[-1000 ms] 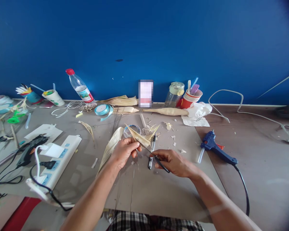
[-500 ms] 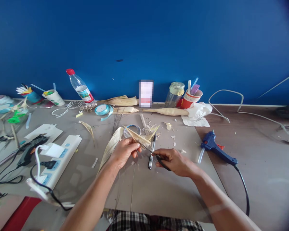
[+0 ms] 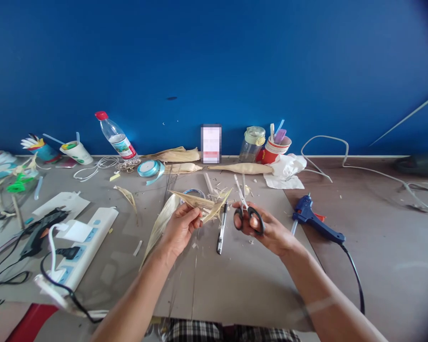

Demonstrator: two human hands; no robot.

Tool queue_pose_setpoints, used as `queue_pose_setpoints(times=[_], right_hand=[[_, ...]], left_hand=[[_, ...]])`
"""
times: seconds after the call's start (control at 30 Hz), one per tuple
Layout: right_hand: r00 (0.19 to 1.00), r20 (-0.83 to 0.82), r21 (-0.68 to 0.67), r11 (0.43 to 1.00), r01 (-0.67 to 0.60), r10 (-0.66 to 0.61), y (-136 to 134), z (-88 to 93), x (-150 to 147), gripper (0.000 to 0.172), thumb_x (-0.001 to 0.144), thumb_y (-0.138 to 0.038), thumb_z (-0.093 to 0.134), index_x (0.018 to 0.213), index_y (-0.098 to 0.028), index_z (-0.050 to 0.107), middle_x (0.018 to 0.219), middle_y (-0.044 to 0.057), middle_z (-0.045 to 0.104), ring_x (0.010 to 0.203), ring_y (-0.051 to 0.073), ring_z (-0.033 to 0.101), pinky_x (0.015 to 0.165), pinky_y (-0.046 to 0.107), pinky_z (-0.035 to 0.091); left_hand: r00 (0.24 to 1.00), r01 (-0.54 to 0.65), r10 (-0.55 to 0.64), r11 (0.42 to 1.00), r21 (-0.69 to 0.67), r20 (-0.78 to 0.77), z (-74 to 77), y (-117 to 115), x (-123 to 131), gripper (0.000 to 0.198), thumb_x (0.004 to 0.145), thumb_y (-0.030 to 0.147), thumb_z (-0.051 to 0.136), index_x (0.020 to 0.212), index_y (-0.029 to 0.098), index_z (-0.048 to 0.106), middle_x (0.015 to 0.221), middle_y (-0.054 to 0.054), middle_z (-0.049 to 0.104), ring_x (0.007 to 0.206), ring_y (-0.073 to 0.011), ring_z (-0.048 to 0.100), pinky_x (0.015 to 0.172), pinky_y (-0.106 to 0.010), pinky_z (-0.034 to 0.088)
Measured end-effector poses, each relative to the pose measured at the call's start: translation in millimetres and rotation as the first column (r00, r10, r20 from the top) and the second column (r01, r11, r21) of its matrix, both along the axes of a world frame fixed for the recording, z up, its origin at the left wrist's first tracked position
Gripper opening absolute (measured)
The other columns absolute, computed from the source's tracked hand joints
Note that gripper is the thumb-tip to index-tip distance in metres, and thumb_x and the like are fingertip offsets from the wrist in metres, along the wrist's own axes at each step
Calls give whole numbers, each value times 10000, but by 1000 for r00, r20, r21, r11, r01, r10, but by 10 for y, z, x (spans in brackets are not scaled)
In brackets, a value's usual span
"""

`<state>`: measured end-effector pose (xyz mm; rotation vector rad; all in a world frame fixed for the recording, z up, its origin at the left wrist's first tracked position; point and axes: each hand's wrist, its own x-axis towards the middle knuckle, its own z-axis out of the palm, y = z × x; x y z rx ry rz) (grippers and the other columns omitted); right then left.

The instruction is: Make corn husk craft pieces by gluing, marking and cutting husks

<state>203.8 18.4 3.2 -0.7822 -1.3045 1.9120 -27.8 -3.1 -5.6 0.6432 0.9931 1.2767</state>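
Between the thumb and fingers of my left hand (image 3: 183,227) is a piece of dried corn husk (image 3: 197,201), its pointed end sticking out to the left. My right hand (image 3: 267,230) has its fingers in the black handles of a pair of scissors (image 3: 248,209). The scissor blades are parted and point up and away, clear of the husk. A pen (image 3: 221,232) lies on the table between my two hands. Beside my left wrist a longer corn husk (image 3: 160,223) rests flat, and a ring-shaped roll (image 3: 193,193) is partly hidden behind the held piece.
To the right lies a blue glue gun (image 3: 316,221). A white power strip (image 3: 89,251) and a dark glue gun (image 3: 43,230) are at left. Along the wall stand a bottle (image 3: 117,137), a phone (image 3: 211,144), a jar (image 3: 252,145) and red paper cups (image 3: 276,148). Scraps litter the middle.
My right hand has drawn the scissors away from the husk to the right and turned them upward, blades now apart. My left hand still holds the husk, its angle slightly changed.
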Motion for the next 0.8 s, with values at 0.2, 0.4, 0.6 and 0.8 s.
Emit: queue_pose_setpoints(times=[0.2, 0.4, 0.6, 0.8], right_hand=[[962, -42, -48, 962, 268, -270, -174, -91, -407, 546, 636, -330, 776, 1078, -212, 480, 839, 7, 595, 724, 124, 519, 631, 241, 404], [903, 2, 48, 902, 428, -429, -234, -150, -527, 523, 622, -290, 766, 1063, -213, 496, 741, -23, 582, 655, 117, 542, 596, 238, 444], [830, 33, 161, 823, 545, -556, -173, -182, -497, 443, 644, -258, 726, 1032, -216, 516, 753, -15, 604, 654, 118, 558, 583, 235, 449], [905, -8, 17, 905, 425, -425, -191, -128, -494, 487, 622, -301, 757, 1029, -206, 507, 703, -32, 571, 591, 101, 505, 500, 212, 395]], left_hand=[[1000, 23, -23, 998, -60, -6, -44, -29, 155, 215, 644, 250, 775, 766, 149, 629, 642, 30, 603, 515, -54, 515, 548, -204, 458], [997, 78, -79, 995, -63, -10, -48, -65, 267, 232, 621, 267, 797, 741, 139, 646, 607, 30, 587, 526, -58, 519, 534, -194, 448], [990, 138, -139, 987, -84, -3, -70, -98, 305, 252, 615, 281, 803, 744, 126, 652, 607, 12, 613, 488, -68, 525, 552, -233, 465], [993, 116, -114, 989, -87, 29, -95, -75, 277, 223, 650, 246, 778, 792, 143, 641, 622, 24, 607, 522, -70, 537, 587, -232, 472]])
